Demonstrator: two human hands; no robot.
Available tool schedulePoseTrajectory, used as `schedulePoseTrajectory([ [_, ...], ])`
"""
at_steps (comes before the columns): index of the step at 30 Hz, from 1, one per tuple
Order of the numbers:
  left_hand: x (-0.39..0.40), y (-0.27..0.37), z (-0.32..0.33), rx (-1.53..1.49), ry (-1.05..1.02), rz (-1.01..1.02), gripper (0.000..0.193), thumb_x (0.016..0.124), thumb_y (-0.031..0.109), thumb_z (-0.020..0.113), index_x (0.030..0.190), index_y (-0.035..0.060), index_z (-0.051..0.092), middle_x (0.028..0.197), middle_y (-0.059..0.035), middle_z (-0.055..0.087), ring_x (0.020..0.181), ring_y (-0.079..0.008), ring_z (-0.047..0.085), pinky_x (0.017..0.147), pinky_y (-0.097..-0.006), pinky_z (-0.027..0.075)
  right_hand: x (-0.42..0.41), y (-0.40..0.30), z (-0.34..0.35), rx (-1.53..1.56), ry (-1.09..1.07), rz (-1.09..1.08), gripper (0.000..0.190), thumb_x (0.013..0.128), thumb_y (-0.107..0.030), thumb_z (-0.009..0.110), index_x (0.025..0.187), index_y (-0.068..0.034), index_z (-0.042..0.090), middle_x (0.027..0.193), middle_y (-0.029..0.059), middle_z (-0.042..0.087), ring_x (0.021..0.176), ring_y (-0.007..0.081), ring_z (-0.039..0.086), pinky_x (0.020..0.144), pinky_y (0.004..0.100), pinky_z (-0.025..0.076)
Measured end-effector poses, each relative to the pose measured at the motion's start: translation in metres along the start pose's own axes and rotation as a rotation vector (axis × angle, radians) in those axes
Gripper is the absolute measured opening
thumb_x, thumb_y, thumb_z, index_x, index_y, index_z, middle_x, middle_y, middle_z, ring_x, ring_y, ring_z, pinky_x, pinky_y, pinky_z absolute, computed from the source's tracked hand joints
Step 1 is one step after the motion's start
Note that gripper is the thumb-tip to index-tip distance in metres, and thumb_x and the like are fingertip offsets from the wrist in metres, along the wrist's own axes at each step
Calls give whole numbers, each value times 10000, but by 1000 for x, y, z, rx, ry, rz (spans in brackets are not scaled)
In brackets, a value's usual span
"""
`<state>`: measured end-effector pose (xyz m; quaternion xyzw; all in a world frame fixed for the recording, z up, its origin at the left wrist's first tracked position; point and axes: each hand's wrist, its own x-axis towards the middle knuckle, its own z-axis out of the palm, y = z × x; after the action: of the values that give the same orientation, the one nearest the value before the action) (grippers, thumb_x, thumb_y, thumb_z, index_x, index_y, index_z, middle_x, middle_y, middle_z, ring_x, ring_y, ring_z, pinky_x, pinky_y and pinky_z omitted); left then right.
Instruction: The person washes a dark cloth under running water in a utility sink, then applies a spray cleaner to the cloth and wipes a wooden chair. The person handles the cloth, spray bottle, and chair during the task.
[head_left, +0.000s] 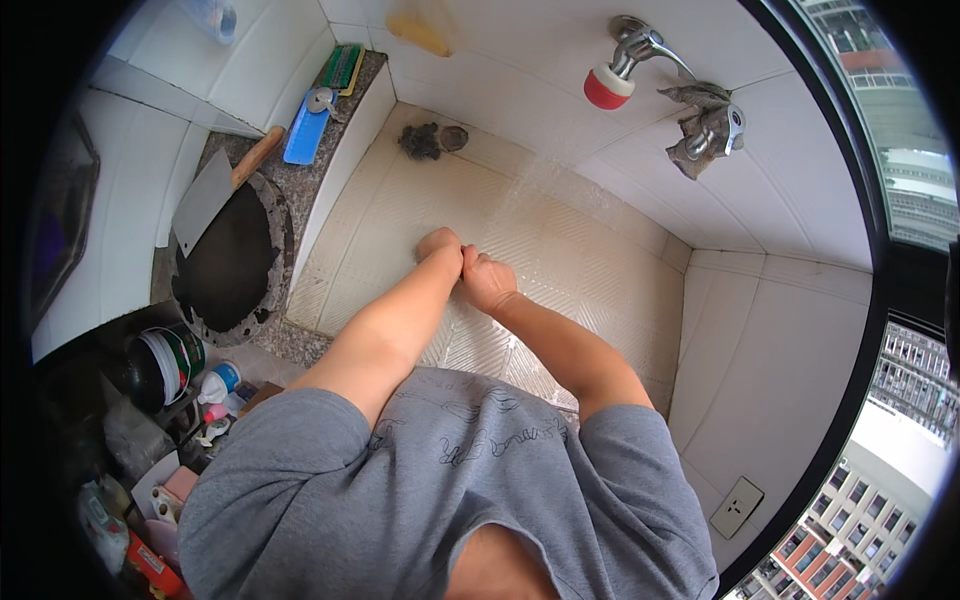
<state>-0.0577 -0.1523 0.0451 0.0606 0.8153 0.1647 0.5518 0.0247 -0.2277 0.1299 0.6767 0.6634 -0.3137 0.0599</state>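
Both my hands meet over the tiled floor of a wash basin (420, 195), whose ribbed tiles are wet. My left hand (437, 241) is bent at the wrist, and its fingers are mostly hidden. Curled fingers of my right hand (489, 281) press against my left hand near the wrist. Whether anything is held between them cannot be seen. Beyond my hands, water sprays from a chrome tap (630, 52) with a red and white nozzle (608, 86). A dark, crumpled clump (420, 141) lies beside the round drain (454, 139) at the far left corner.
On the granite ledge (341, 142) at left are a cleaver (206, 202) over a round black surface (229, 262), a blue plastic tray-like piece (306, 131) and a green brush (343, 67). Grey cloth (686, 154) wraps a second tap (716, 135). A wall socket (737, 508) is at right; bottles and a bucket (165, 364) stand lower left.
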Motion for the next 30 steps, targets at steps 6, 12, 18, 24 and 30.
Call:
schedulePoseTrajectory([
  [6, 35, 57, -9, 685, -37, 826, 202, 736, 166, 651, 878, 25, 628, 857, -175, 664, 810, -316, 642, 723, -390, 497, -38, -2, -157, -167, 750, -532, 459, 704, -261, 774, 1068, -43, 598, 1092, 121, 561, 934, 272, 571, 788, 387, 441],
  [12, 46, 139, -41, 925, 32, 892, 427, 779, 82, 545, 1204, 42, 538, 1224, -216, 561, 1121, -386, 549, 906, -460, 471, -36, -6, -324, -847, 1274, -29, 507, 852, -366, 661, 1199, -13, 553, 988, 118, 639, 963, 260, 606, 841, 362, 437],
  [18, 64, 170, -30, 1007, 57, 1038, 502, 800, 86, 563, 1292, 157, 489, 1258, -181, 536, 1121, -356, 550, 900, -472, 473, -17, -43, -298, -648, 1141, 109, 584, 854, -401, 664, 1258, -8, 510, 637, 29, 598, 628, 169, 630, 595, 312, 478],
  [24, 77, 174, -32, 843, -175, 1100, 329, 803, 111, 604, 1132, 106, 614, 1050, -149, 643, 1015, -331, 598, 826, -415, 480, -40, -36, -257, 421, 995, -151, 552, 826, -189, 725, 1310, -37, 507, 744, 44, 665, 737, 108, 645, 695, 240, 478],
  [30, -37, 124, -66, 332, -843, 857, 277, 779, -31, 561, 1046, 35, 598, 853, -39, 616, 723, -103, 574, 617, -255, 471, 25, -26, -143, 736, 397, 52, 925, 752, -319, 794, 1456, -41, 261, 1207, 223, 556, 1092, 278, 554, 811, 343, 496],
])
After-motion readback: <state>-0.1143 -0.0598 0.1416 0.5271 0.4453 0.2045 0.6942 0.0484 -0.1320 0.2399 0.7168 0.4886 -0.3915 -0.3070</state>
